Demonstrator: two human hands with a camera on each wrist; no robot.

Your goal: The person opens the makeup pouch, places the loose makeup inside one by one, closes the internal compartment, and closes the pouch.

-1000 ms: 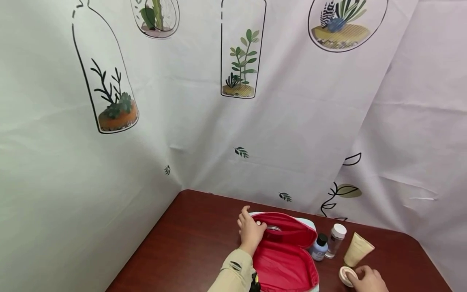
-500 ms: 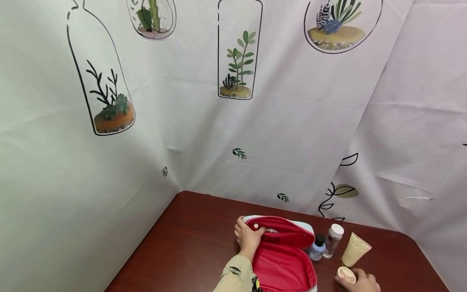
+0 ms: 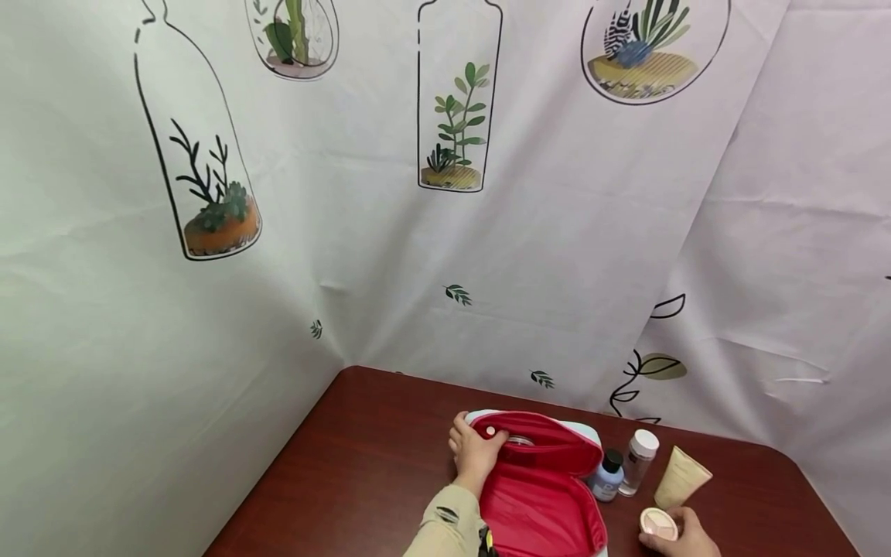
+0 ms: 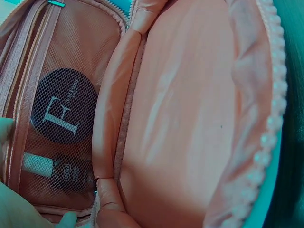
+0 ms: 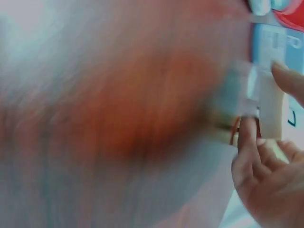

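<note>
A red-lined cosmetic bag [image 3: 532,514] lies unzipped with its lid raised. My left hand [image 3: 476,456] grips the lid's left end, thumb inside at the pocket opening and fingers behind. Through the lid's mesh pocket [image 4: 90,28], the left wrist view shows a round dark case [image 4: 64,105] marked with a large F. Below it lies a small dark item with a pale end [image 4: 38,164]. My right hand [image 3: 685,536] holds a round cream powder compact [image 3: 657,524] by its edge, pinkish face up. In the right wrist view this compact appears edge-on between thumb and fingers.
Right of the bag stand a blue bottle with a black cap [image 3: 607,480] and a clear bottle with a white cap [image 3: 638,462]. A cream tube [image 3: 682,478] stands on its cap just beyond my right hand. Printed fabric [image 3: 390,255] hangs behind the brown table [image 3: 334,472].
My right hand has turned the compact's face up toward the head camera and shifted slightly left. My left hand's raised fingers have come down behind the lid's edge.
</note>
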